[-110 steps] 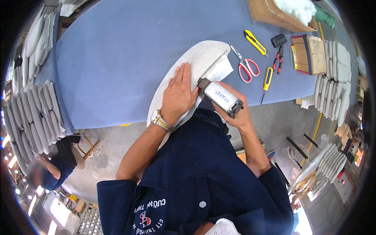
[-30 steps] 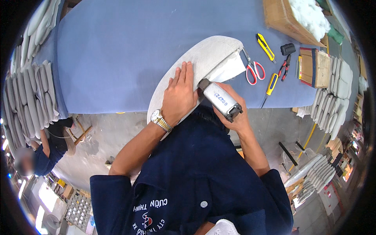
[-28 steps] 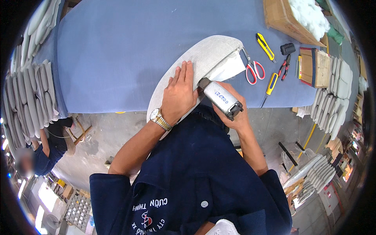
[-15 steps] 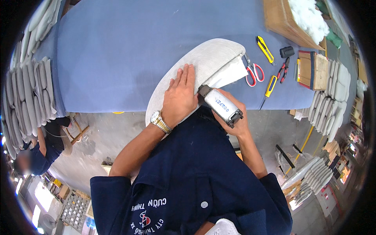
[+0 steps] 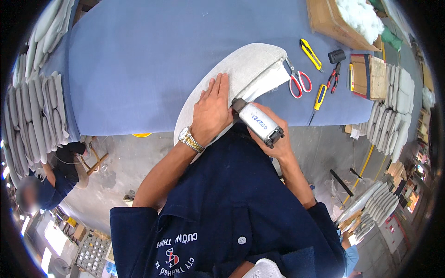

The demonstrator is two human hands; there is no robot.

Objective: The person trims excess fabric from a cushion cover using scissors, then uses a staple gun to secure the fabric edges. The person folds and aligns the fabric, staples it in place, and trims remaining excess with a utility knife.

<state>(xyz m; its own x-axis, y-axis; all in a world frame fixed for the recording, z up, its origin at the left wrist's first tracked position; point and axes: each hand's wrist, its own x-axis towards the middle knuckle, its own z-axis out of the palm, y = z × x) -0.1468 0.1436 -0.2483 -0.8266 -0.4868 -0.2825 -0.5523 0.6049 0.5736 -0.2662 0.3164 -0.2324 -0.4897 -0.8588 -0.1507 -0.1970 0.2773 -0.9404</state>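
Note:
A curved panel covered in light grey fabric [image 5: 255, 58] lies at the near edge of the blue-covered table, partly overhanging it in front of my body. My left hand [image 5: 211, 111] presses on it with fingers stretched out flat. In my right hand [image 5: 281, 139] is a silver and black staple gun [image 5: 257, 123], its dark nose touching or very near the panel's inner edge, just beside my left thumb. White lining [image 5: 266, 81] shows along that edge. Most of my right fingers are hidden behind the gun's body.
Right of the panel lie red-handled scissors [image 5: 300, 85], a yellow cutter [image 5: 310, 55], pliers [image 5: 333, 76] and a yellow screwdriver [image 5: 320, 98]. A carton of white stuffing [image 5: 331, 25] stands at the far right. Grey cushion stacks [image 5: 34, 116] flank the table; a person [image 5: 53, 185] sits at left.
The staple gun and my right hand have shifted very slightly left and up in the picture, as the whole view has moved a little. Part of another person now shows at the lower right.

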